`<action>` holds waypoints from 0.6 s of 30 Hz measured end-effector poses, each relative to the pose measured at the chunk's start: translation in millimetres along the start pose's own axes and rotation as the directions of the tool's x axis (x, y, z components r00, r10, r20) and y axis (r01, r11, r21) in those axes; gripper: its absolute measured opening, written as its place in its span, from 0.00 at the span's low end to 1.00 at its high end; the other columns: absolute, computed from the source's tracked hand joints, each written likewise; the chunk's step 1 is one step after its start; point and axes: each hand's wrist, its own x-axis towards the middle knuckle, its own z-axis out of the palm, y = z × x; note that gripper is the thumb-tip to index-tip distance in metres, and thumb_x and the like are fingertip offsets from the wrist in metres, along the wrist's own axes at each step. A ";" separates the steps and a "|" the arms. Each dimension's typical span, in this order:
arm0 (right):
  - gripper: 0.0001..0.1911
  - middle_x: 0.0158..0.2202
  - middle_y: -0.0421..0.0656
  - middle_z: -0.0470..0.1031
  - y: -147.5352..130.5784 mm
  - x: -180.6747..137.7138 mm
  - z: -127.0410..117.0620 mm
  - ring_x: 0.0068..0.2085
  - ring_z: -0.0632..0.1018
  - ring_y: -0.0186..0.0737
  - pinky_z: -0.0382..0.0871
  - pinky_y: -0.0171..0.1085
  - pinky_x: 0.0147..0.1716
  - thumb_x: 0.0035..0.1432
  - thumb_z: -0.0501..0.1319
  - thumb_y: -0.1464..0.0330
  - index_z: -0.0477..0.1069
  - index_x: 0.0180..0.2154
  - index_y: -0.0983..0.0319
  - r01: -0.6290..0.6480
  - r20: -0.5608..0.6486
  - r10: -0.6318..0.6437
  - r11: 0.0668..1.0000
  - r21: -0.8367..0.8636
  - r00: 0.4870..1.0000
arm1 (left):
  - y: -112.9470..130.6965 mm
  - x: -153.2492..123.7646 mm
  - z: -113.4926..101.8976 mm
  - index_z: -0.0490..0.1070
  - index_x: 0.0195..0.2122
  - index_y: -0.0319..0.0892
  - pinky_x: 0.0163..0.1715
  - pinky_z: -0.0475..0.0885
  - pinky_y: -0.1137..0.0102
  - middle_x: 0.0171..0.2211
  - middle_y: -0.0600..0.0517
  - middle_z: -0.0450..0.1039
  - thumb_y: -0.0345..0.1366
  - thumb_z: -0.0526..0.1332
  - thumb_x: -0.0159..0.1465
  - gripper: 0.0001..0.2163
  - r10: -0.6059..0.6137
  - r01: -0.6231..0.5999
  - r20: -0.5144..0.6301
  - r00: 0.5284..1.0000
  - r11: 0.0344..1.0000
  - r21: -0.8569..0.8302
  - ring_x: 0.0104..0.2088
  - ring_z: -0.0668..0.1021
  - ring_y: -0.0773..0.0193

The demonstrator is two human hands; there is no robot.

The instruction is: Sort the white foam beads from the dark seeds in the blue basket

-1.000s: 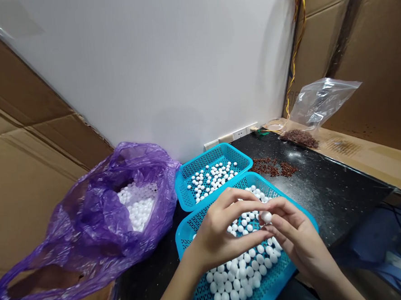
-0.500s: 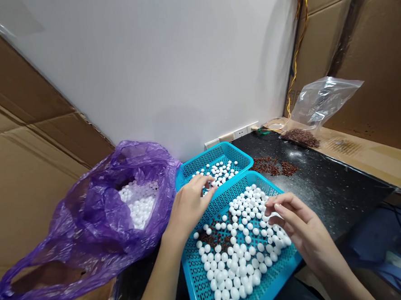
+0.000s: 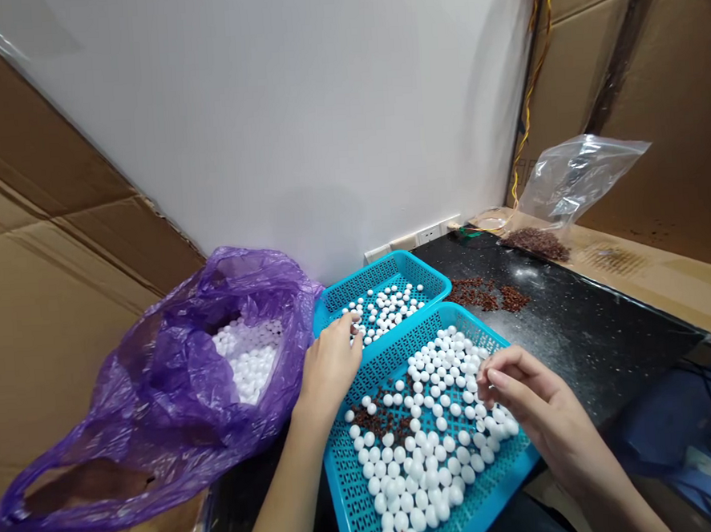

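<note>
Nearest me, a blue plastic basket (image 3: 351, 491) holds many white balls (image 3: 429, 478) and a patch of small reddish-brown pieces (image 3: 380, 421). My left hand (image 3: 331, 364) is over this basket's left rim, its fingertips by the far basket; fingers are bent with a gap to the thumb, and nothing shows in them. At the right side of the near basket, my right hand (image 3: 529, 396) has thumb and fingertips pinched together above the balls. Whatever may be between those fingertips is too small to make out. The far blue basket (image 3: 432, 277) holds fewer white balls (image 3: 388, 308).
A purple plastic bag (image 3: 158, 390) of white balls lies open at left. Loose reddish-brown pieces (image 3: 474, 292) are scattered on the black table (image 3: 588, 324). Behind them stands a clear zip bag (image 3: 573, 180) with similar pieces. A white wall and cardboard surround the table.
My left hand has drawn back left from above the far basket, and the gap between its thumb and fingers has narrowed. My right fingers have closed into a pinch.
</note>
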 end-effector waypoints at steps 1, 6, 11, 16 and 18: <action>0.06 0.30 0.38 0.69 -0.1 -0.4 -0.4 0.32 0.70 0.33 0.65 0.30 0.33 0.60 0.60 0.64 0.70 0.33 0.59 0.003 0.004 -0.003 1.000 -0.001 1.000 | 1.6 -2.4 -3.1 0.67 0.47 0.40 0.36 0.69 0.66 0.45 0.46 0.74 0.32 0.51 0.64 0.12 0.040 -0.040 0.033 0.999 0.999 -0.010 0.42 0.76 0.55; 0.05 0.30 0.37 0.69 -2.0 -2.2 -2.3 0.32 0.70 0.32 0.65 0.29 0.33 0.61 0.59 0.64 0.70 0.33 0.57 0.012 0.039 -0.012 1.000 -0.006 0.999 | 10.6 -18.1 -8.8 0.74 0.33 0.43 0.36 0.67 0.71 0.37 0.53 0.76 0.29 0.55 0.58 0.08 0.263 -0.252 0.300 0.917 0.965 -0.073 0.38 0.77 0.61; 0.05 0.31 0.37 0.70 -4.5 -2.3 -5.2 0.31 0.71 0.31 0.65 0.29 0.33 0.61 0.60 0.64 0.70 0.34 0.58 0.038 0.059 -0.036 0.999 -0.032 0.998 | 13.2 -24.9 8.3 0.77 0.24 0.42 0.29 0.66 0.70 0.28 0.50 0.79 0.23 0.58 0.49 0.10 0.233 -0.259 0.493 0.838 0.966 -0.016 0.31 0.79 0.57; 0.06 0.30 0.37 0.70 -7.5 -3.1 -6.1 0.31 0.71 0.31 0.66 0.28 0.33 0.60 0.60 0.63 0.70 0.33 0.58 0.055 0.051 -0.052 0.996 -0.069 0.997 | 18.7 -21.9 18.2 0.77 0.24 0.39 0.27 0.67 0.67 0.26 0.46 0.79 0.24 0.61 0.47 0.07 0.172 -0.249 0.529 0.831 0.965 0.079 0.31 0.79 0.51; 0.06 0.29 0.37 0.70 -9.3 -3.5 -6.0 0.31 0.71 0.31 0.66 0.28 0.33 0.60 0.60 0.63 0.70 0.33 0.58 0.066 0.057 -0.061 0.994 -0.087 0.996 | 22.9 -22.0 18.8 0.77 0.23 0.39 0.28 0.68 0.67 0.26 0.45 0.78 0.24 0.61 0.47 0.06 0.173 -0.261 0.525 0.834 0.960 0.099 0.30 0.79 0.50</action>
